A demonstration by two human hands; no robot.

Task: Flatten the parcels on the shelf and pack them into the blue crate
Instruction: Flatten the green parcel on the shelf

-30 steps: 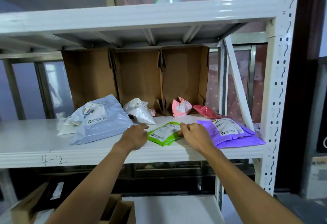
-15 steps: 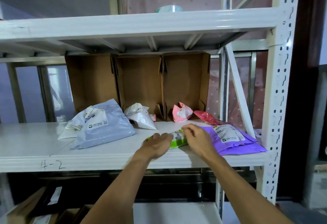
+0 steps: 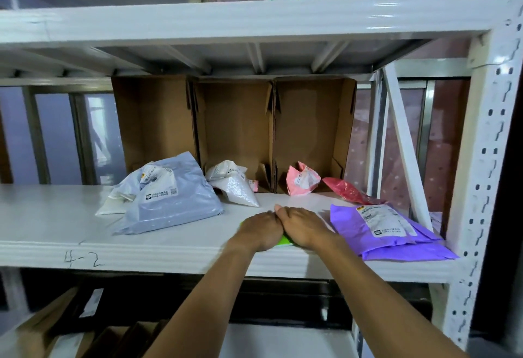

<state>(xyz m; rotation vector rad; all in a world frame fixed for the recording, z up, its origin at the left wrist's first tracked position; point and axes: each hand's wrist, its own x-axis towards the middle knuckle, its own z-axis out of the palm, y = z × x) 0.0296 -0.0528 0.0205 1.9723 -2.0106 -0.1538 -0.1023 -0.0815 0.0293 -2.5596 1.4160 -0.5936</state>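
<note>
Parcel (image 3: 285, 241), bright green, lies near the shelf (image 3: 169, 253) front edge, almost hidden beneath both hands; left hand (image 3: 261, 231) and right hand (image 3: 304, 229) press flat, fingers extended, gripping nothing.

Soft, even light falls on the white shelf (image 3: 56, 216), bright enough to read colours clearly. Glossy streaks of glare run along the upper shelf beam (image 3: 254, 21) and the right upright (image 3: 492, 131). Under the shelf's front edge the space drops into deep shadow. The cardboard boxes (image 3: 235, 131) at the shelf's back edge sit dimmer. Straight beams bow near the frame borders. Fine detail is slightly soft, and label print is unreadable.
</note>
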